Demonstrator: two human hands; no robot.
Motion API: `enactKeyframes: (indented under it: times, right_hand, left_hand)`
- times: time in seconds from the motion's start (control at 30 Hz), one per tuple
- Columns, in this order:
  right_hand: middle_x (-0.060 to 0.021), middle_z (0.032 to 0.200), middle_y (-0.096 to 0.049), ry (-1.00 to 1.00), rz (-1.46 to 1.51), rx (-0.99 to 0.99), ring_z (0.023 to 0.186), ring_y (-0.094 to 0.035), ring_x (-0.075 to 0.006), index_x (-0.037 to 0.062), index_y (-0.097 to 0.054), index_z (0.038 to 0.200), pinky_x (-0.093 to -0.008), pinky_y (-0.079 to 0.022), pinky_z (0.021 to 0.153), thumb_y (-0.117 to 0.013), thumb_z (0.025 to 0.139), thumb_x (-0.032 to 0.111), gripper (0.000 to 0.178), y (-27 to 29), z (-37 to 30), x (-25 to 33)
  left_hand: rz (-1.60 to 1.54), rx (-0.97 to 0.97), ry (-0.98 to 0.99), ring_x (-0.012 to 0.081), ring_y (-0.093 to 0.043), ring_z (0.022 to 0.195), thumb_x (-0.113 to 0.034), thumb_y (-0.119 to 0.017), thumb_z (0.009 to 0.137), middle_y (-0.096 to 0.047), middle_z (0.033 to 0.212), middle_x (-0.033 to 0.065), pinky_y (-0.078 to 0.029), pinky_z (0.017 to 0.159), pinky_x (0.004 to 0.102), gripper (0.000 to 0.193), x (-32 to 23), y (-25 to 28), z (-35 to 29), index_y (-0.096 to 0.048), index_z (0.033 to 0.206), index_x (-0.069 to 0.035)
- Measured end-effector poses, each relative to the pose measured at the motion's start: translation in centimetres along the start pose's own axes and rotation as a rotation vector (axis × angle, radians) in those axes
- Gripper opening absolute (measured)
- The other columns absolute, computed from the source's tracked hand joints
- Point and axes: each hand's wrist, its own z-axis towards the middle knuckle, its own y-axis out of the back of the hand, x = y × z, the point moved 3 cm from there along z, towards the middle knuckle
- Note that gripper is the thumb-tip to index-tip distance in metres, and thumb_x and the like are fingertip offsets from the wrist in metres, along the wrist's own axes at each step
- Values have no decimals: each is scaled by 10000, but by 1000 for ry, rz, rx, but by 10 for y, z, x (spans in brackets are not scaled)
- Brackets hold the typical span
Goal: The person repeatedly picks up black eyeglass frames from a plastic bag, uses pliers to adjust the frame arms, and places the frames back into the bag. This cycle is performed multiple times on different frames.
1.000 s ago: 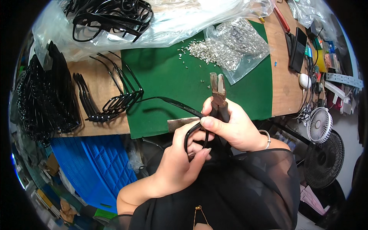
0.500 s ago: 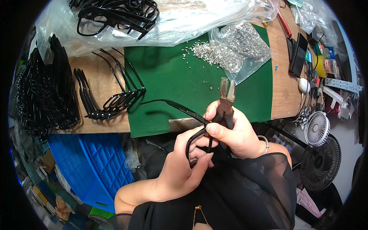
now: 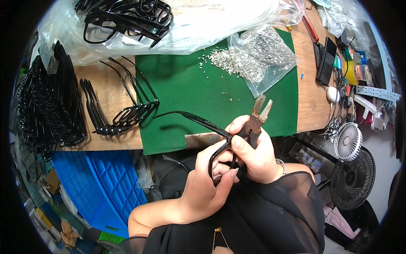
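Note:
My left hand (image 3: 201,192) is closed around the front of a black glasses frame (image 3: 198,121), whose temple arm stretches out to the left over the mat. In my right hand (image 3: 260,160) is a pair of pliers (image 3: 255,122) with worn metal jaws, pointing away from me and parted. The thumb of that hand also presses at the frame's hinge corner. Both hands meet just off the near edge of the green mat (image 3: 177,84). Small silvery metal pieces (image 3: 224,60) spill on the mat from a clear plastic bag (image 3: 272,53).
Several black glasses frames (image 3: 135,113) stand nested at left, beside a large stack of black glasses parts (image 3: 50,106). More frames (image 3: 127,23) lie on plastic sheeting (image 3: 203,31). A phone (image 3: 327,61), cables and a white fan (image 3: 348,142) are right; a blue crate (image 3: 101,182) sits lower left.
The pliers and my right hand have tilted to the right and shifted slightly down. My left hand and the glasses frame have moved slightly right. The camera view has shifted a little.

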Motion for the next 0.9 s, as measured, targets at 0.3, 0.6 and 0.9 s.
enactKeyframes:
  times: [0.3, 0.6, 0.9]
  right_hand:
    - [-11, 855, -510, -33, -110, -48, 700, -497, -60, 33, -461, 997, -205, -428, 633, -553, 856, 93, 179, -2, 4, -3]
    - [2, 812, -502, -30, -141, -65, 680, -476, -46, 43, -467, 1005, -190, -407, 608, -547, 867, 130, 182, 2, 1, -6]
    - [-27, 873, -521, -113, 28, -5, 785, -508, -78, 37, -450, 1012, -234, -429, 700, -554, 857, 101, 197, -1, 2, -1]
  left_hand:
    - [310, 69, -33, 158, -615, 678, 49, -533, 805, -578, 906, 105, -493, 587, 263, 530, -2, 7, 0, -231, 1240, 38]
    - [13, 95, 76, 141, -612, 684, 44, -518, 817, -580, 907, 103, -491, 598, 246, 513, -4, 7, -1, -233, 1244, 36]
    - [25, 94, 12, 146, -580, 746, 100, -495, 795, -511, 1016, 164, -480, 641, 237, 527, -2, 6, 0, -221, 1240, 33]
